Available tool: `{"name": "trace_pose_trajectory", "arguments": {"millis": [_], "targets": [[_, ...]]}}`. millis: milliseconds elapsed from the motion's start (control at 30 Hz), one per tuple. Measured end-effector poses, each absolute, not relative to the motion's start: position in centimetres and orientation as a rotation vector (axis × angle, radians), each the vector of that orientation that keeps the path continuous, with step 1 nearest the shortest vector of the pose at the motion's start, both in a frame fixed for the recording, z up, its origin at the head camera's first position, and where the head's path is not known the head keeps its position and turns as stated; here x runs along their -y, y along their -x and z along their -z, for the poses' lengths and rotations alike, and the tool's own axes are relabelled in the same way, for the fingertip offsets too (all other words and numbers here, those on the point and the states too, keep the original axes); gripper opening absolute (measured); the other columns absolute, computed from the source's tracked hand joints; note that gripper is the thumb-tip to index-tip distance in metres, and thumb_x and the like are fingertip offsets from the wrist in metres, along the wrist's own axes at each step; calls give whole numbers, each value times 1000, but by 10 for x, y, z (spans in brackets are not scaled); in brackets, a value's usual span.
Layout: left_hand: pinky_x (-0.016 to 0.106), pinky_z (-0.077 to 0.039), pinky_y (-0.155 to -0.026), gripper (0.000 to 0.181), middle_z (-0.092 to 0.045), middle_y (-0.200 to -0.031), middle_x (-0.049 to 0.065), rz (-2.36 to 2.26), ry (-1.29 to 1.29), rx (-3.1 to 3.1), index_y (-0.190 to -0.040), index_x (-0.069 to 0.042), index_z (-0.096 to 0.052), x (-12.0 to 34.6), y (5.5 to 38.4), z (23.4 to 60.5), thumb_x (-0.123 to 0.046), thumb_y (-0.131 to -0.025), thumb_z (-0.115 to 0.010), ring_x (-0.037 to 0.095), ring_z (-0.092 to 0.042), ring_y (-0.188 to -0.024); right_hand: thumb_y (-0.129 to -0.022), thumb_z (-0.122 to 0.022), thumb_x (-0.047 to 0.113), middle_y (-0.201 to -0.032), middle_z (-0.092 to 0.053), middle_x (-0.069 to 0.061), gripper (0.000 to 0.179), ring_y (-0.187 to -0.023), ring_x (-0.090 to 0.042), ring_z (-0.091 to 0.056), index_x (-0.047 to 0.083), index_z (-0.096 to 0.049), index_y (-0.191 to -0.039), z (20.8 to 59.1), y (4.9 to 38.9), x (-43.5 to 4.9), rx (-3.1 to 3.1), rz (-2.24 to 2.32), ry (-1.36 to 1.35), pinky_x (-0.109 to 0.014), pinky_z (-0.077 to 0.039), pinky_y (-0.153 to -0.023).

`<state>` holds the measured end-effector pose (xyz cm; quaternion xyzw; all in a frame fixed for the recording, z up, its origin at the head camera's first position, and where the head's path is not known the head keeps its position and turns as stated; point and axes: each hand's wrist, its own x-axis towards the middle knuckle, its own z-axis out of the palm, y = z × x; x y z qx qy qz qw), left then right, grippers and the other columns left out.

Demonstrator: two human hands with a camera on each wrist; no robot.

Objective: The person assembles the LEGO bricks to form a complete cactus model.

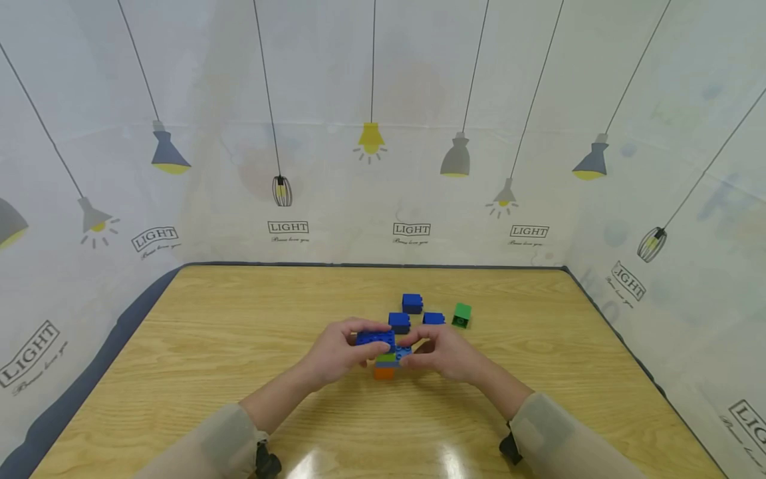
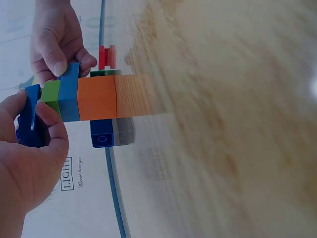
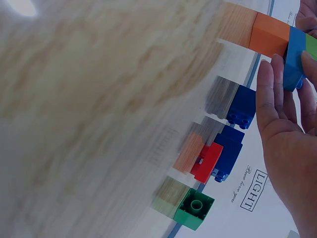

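Note:
A small stack of toy building bricks stands on the table, with an orange brick (image 2: pixel 97 97) at the bottom. On it sits a light blue brick (image 2: pixel 69 94) that juts out to the right, and a lime green brick (image 2: pixel 51 99) lies above that. My left hand (image 1: pixel 338 352) grips a dark blue brick (image 1: pixel 376 340) at the top of the stack; in the left wrist view it looks tilted against the green one. Thumb and fingers of my right hand (image 1: pixel 451 352) pinch the jutting end of the light blue brick. Whether the dark blue brick is seated is hidden.
Behind the hands lie loose dark blue bricks, one at the back (image 1: pixel 411 303), one nearer (image 1: pixel 398 322) and one to the right (image 1: pixel 433 319). A green brick (image 1: pixel 461 315) and a red brick (image 3: pixel 208 162) are also there. Patterned cloth (image 1: pixel 335 246) borders the wooden table (image 1: pixel 239 313).

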<state>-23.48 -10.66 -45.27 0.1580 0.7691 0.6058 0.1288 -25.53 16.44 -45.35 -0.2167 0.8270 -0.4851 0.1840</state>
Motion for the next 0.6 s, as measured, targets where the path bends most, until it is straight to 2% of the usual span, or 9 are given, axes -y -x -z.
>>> {"name": "trace_pose_trajectory", "arguments": {"millis": [167,367,600], "targets": [[32,-64,-79,35,-68,-144,13,-1763,-445,-2242,-135,-17,-78,106,234,451,-28,-101,-82,19,-68,-87,-101,-82,22,-126,-72,-13,29,-102,-21,-79,9,-77,-126,454,255,-164,-2327,1369,631,-37,-68,-88],[35,-62,-76,34,-70,-135,11,-1732,-414,-2260,-131,-20,-80,104,234,449,-31,-100,-84,20,-66,-85,-101,-82,24,-126,-72,-12,28,-104,-21,-79,10,-77,-125,454,256,-164,-2343,1356,630,-35,-68,-87],[31,-58,-69,35,-70,-131,14,-1731,-434,-2239,-131,-17,-78,103,235,449,-31,-100,-84,21,-66,-80,-100,-84,27,-126,-73,-8,26,-103,-21,-78,16,-78,-123,454,255,-164,-2361,1351,585,-37,-67,-89]]}}
